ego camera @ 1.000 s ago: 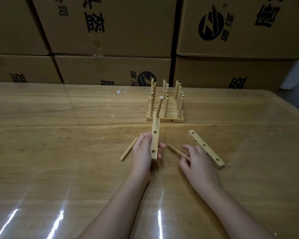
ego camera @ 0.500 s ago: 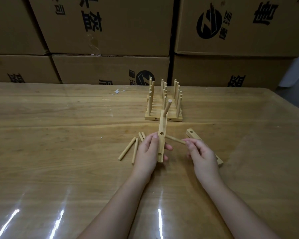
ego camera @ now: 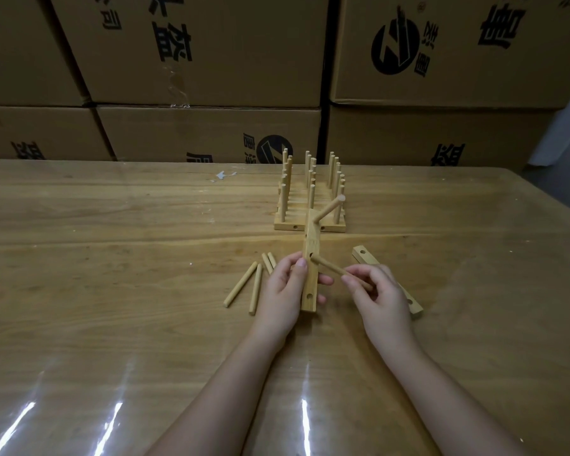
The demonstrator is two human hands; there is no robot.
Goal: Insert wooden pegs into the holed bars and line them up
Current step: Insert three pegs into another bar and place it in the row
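Head view: left hand (ego camera: 282,286) grips bar (ego camera: 311,264) lengthwise away.

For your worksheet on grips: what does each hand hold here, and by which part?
The left hand grips the bar around its lower half; the right hand pinches a peg by the end away from the bar.

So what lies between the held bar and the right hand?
Head view: one peg, tip at the bar's middle hole, other end pinched by the right hand.
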